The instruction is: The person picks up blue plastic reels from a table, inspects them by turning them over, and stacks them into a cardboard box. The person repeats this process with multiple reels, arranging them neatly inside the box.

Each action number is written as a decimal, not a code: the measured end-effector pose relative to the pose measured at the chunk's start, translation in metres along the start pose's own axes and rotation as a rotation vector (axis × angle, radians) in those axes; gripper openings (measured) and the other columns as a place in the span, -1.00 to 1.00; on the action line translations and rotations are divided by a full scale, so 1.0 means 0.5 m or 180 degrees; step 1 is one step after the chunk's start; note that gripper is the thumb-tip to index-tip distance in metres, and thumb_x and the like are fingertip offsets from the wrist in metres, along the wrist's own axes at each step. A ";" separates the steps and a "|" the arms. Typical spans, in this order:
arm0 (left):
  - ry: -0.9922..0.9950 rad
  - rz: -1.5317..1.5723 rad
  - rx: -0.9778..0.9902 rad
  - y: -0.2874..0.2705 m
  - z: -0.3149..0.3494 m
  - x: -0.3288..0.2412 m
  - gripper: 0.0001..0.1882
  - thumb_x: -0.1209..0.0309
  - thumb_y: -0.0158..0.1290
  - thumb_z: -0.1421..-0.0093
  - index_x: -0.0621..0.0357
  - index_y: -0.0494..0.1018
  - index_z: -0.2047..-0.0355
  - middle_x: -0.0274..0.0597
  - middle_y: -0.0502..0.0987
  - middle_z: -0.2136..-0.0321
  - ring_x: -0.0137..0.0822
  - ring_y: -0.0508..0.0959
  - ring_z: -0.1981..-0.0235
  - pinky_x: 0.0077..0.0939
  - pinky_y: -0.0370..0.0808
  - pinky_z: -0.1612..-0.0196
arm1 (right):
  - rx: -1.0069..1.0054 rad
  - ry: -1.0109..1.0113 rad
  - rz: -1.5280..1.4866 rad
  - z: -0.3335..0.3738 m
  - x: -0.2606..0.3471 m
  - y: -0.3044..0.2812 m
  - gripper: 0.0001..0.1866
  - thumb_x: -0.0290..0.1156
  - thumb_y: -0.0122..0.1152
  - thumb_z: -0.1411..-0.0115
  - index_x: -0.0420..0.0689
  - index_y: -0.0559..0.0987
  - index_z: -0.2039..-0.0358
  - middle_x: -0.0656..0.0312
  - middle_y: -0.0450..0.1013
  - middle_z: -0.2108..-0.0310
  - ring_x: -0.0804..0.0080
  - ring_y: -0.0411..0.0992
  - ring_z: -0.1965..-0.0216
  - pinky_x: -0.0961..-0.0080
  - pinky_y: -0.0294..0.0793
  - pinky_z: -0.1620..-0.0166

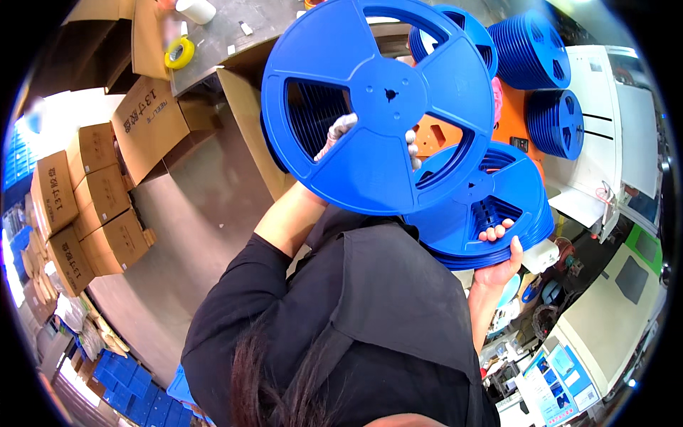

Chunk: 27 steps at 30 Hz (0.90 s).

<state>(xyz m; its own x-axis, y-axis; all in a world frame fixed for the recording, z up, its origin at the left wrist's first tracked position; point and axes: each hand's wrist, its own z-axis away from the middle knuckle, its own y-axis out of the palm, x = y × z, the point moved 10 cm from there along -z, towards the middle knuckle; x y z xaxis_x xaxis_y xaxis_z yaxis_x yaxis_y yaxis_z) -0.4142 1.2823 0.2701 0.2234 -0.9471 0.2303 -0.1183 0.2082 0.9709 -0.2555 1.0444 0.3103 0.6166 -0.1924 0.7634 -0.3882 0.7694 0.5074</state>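
A large blue plastic reel [380, 75] with cut-out windows faces me in the upper middle. My left hand [339, 133], in a whitish glove, grips it; part of the hand shows through the left window. Whitish fingertips show at the lower right window, and the rest of the grip is hidden behind the reel. Lower right of it, a stack of blue reels [455, 226] is held by my right hand [504, 260]. Its fingertips hook into a window of the top reel, while the thumb lies along the rim.
An open carton [249, 132] stands left of the large reel. More blue reel stacks [530, 50] sit on an orange surface [516, 114] at the right. Yellow tape [179, 53] lies on the grey table [249, 11]. Stacked cartons [99, 199] stand far left, white machines [594, 114] at right.
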 end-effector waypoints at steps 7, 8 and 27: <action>-0.0026 0.0115 0.0329 0.011 -0.010 -0.020 -0.19 -0.14 0.06 -0.13 0.16 0.19 -0.22 -0.09 0.40 -0.01 0.00 0.39 -0.14 -0.01 0.37 -0.20 | -0.0186 -0.0109 0.0091 -0.002 0.002 -0.015 -0.56 -0.28 0.08 -0.18 -0.19 0.35 -0.05 0.12 0.44 0.26 0.31 0.43 0.24 0.25 0.48 0.09; -0.0019 0.0094 0.0326 0.008 -0.012 -0.027 -0.18 -0.15 0.06 -0.13 0.16 0.19 -0.21 -0.08 0.40 -0.01 0.00 0.39 -0.14 -0.01 0.37 -0.19 | -0.0196 -0.0101 0.0092 -0.001 0.001 -0.016 -0.55 -0.28 0.08 -0.18 -0.19 0.35 -0.05 0.11 0.43 0.25 0.31 0.44 0.24 0.25 0.48 0.09; 0.0412 -0.0566 0.0089 0.001 0.097 -0.124 -0.16 0.00 0.29 0.03 0.19 0.18 -0.12 -0.11 0.39 0.07 -0.13 0.34 -0.12 -0.23 0.27 -0.26 | 0.1595 -0.0643 -0.1225 0.043 0.089 0.045 -0.58 -0.23 0.26 -0.12 -0.12 0.26 0.18 0.39 0.20 0.68 0.58 0.22 0.69 0.59 0.29 0.58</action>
<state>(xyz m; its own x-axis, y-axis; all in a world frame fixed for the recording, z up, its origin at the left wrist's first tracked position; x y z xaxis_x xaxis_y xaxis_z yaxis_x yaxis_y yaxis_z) -0.4751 1.3292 0.2532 0.3652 -0.9287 0.0639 -0.0924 0.0322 0.9952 -0.2516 1.0402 0.3642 0.6532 -0.5448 0.5258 -0.4677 0.2558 0.8461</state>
